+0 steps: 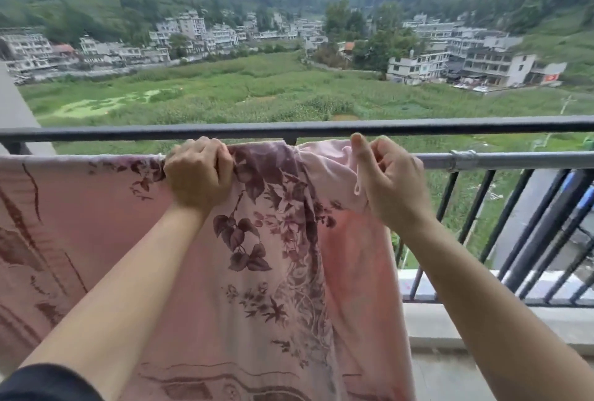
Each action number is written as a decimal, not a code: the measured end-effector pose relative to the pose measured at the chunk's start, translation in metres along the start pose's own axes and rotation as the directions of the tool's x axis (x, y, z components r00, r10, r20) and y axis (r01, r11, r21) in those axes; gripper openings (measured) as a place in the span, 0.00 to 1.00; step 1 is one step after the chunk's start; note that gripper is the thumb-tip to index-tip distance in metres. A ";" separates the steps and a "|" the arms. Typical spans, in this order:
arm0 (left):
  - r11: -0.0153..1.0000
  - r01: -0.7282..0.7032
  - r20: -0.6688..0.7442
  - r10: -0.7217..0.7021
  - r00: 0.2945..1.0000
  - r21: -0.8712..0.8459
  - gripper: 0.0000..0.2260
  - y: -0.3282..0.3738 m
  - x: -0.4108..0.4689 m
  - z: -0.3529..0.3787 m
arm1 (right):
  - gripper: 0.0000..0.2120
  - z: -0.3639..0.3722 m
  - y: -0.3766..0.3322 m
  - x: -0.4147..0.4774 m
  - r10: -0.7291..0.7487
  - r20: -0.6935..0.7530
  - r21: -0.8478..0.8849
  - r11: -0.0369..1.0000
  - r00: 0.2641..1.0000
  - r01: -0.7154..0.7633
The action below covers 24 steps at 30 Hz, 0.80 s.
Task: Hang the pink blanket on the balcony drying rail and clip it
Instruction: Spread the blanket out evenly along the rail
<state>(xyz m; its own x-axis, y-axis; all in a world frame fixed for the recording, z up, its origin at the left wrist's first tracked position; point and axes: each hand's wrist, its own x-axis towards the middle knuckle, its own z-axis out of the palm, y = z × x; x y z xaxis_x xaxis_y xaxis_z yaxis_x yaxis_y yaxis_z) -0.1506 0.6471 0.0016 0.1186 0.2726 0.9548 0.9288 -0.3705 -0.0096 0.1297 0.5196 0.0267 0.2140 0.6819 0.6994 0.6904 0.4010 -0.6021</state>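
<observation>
Blanket (263, 240) draped over rail (501, 161), flat toward the rail's left end, bunched at its middle. Left grip (197, 172) fists the bunched top edge at the rail; right grip (390, 182) pinches the loose right edge beside its loop (357, 188). No clip in sight, so the likely risk is that a released, unspread side slides off the rail.

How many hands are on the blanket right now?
2. The left hand grips the pink blanket on the drying rail; the right hand pinches its bunched edge, further right.
</observation>
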 end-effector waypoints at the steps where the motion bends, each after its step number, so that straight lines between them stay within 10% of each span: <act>1: 1.000 0.003 -0.028 -0.003 1.000 0.000 0.11 0.000 -0.001 0.002 | 0.23 0.000 0.000 0.011 -0.053 0.013 -0.088 0.995 0.999 0.054; 5: 0.999 0.033 -0.083 -0.033 0.996 0.010 0.14 0.002 -0.001 0.007 | 0.11 0.004 -0.001 0.065 -0.054 0.275 -0.208 0.971 0.960 0.115; 10: 0.998 0.036 -0.085 -0.031 0.996 0.051 0.13 0.002 -0.004 0.004 | 0.15 0.014 -0.001 0.124 0.071 0.904 -0.163 0.969 0.422 0.187; 16: 0.994 0.052 0.054 -0.057 0.997 0.093 0.15 0.010 -0.002 -0.005 | 0.11 -0.001 0.010 0.171 0.017 0.959 -0.175 0.819 0.282 0.546; 24: 0.872 0.386 0.128 -0.438 0.890 0.302 0.19 0.064 0.003 -0.022 | 0.14 -0.073 0.056 0.185 0.102 0.980 -0.178 0.834 0.171 0.522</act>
<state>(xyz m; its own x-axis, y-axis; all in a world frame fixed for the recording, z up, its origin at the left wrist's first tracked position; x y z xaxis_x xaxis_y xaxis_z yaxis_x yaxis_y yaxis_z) -0.0989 0.6050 0.0106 -0.2568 0.5182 0.8158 0.9614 0.0503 0.2707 0.2586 0.6233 0.1504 -0.5702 0.7569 -0.3194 0.8106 0.5816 -0.0687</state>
